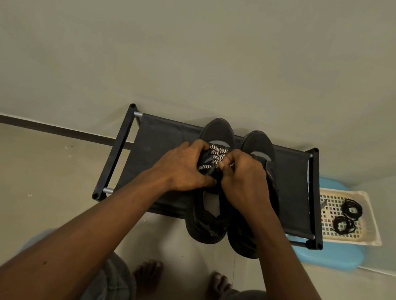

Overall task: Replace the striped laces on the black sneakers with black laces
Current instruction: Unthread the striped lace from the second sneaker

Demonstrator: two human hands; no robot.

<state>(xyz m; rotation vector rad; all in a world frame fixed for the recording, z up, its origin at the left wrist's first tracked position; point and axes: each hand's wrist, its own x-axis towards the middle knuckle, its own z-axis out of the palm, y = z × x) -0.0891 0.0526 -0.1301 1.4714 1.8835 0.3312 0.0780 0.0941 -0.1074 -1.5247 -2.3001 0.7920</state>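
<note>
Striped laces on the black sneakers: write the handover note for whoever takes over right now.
Left hand: grips the side of the left sneaker.
Right hand: fingers pinch the striped lace at that sneaker's eyelets.
Things: both sneakers stand side by side on the black rack. The right sneaker has its lacing hidden by the right hand. Two coils of black laces lie in the white tray right of the rack.
Done: nothing visibly finished; the striped lace is still threaded.
Left: pull out the striped laces, thread black ones into both sneakers.
</note>
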